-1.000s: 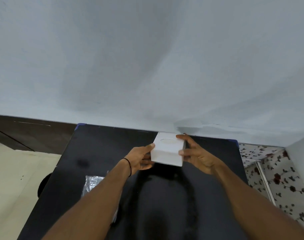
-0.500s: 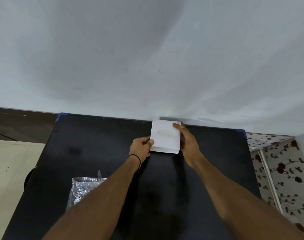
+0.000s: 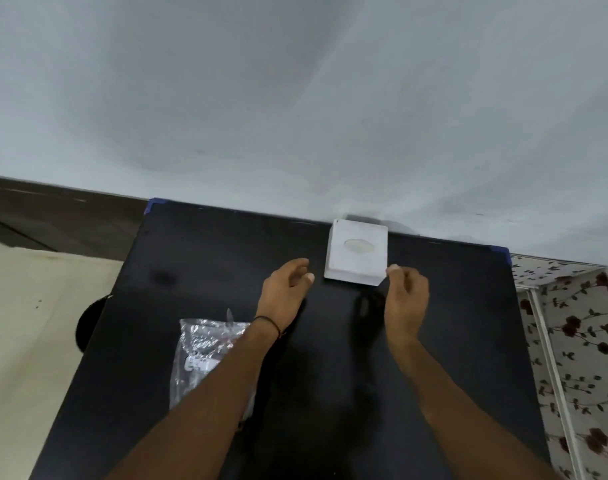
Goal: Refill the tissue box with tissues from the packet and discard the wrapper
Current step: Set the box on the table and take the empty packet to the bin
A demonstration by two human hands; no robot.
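A white square tissue box (image 3: 357, 252) with an oval slot on top stands on the black table (image 3: 198, 258), against the wall at the far edge. My left hand (image 3: 285, 289) hovers just left of the box with curled fingers, holding nothing. My right hand (image 3: 406, 292) is at the box's near right corner, fingers loosely bent, a fingertip close to that corner; contact is unclear. A crumpled clear plastic wrapper (image 3: 202, 348) lies on the table near my left forearm, partly hidden by it.
A pale wall (image 3: 295, 116) rises directly behind the table. Cream floor (image 3: 28, 323) and a dark round object (image 3: 89, 320) lie off the table's left edge. A floral-patterned surface (image 3: 579, 341) sits to the right.
The box was carried away from me and set down against the wall. Both hands have let go of it and drawn back toward me.
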